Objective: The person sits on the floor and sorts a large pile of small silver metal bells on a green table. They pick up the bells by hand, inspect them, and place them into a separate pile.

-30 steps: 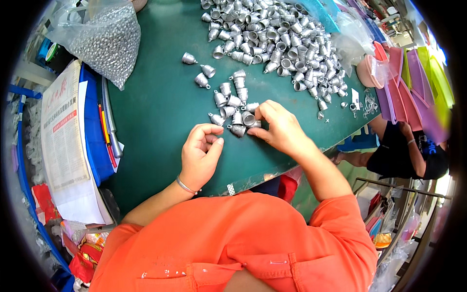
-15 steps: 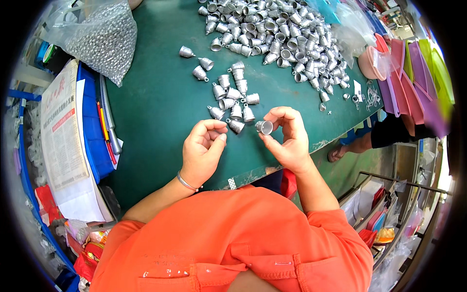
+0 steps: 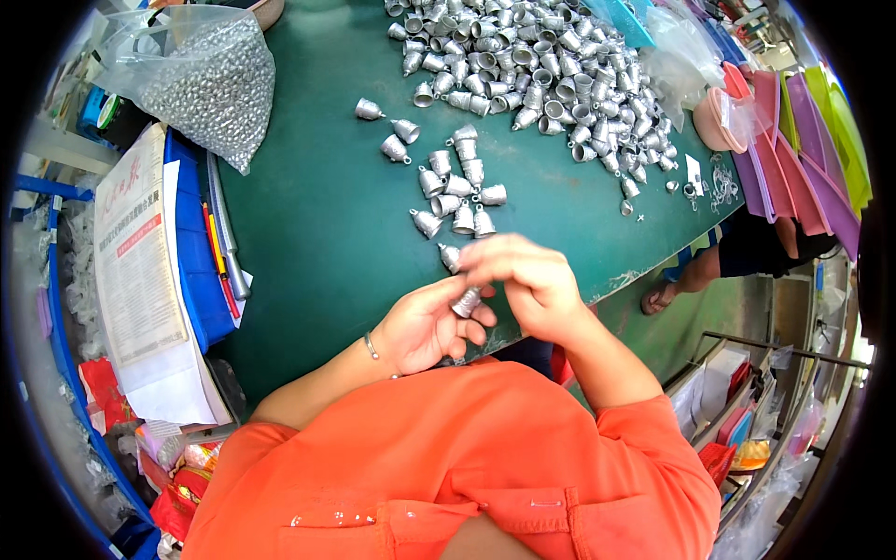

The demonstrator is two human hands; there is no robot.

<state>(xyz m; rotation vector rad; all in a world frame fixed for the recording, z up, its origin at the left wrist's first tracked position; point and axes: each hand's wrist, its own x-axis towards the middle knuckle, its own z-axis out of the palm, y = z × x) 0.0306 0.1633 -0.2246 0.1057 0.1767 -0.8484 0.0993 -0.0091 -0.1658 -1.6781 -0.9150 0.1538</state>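
Observation:
A small silver metal bell is held in my left hand, between the thumb and the curled fingers, close to the table's front edge. My right hand arches over it, fingers bent down to the bell's upper end. Motion smears those fingertips, so what they grip does not show. Just beyond them lies another bell, partly covered by the hand. A loose group of similar bells rests farther up the green table, some with top loops showing.
A large heap of silver bells covers the far right. At left stand a clear bag of silver beads and a blue tray with a newspaper beside it. Pink bins and another person's leg are at right.
The bell held by my right hand has come to my left hand, now turned palm up around it. My right hand has moved left over it. The view has shifted slightly.

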